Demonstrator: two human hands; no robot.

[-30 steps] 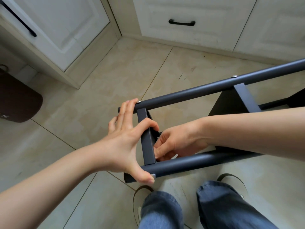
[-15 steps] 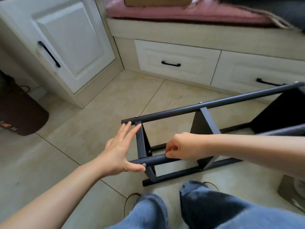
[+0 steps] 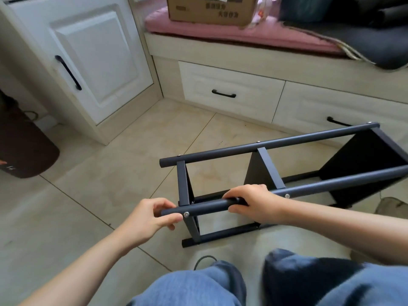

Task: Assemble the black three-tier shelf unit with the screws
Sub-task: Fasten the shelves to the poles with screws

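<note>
Shelf unit [image 3: 276, 180] lies on its side on floor [image 3: 114, 173] near the drawers, left hand [image 3: 150, 219] pinching near pole's end by screw [image 3: 186, 214], right hand [image 3: 254, 202] wrapped round the pole (screw prob. loose), so lifting w/ that pole could rack the frame.

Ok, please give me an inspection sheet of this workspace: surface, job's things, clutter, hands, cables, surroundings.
Surface: beige tiled floor.
Job's things: black shelf unit lying on its side; screw in the near tube.
Clutter: cardboard box on pink cushion.
Hands: left hand grips the near tube's end; right hand grips it further along.
Cables: nothing seen.
Surroundings: white cabinet door, drawers, dark brown object at left.
</note>
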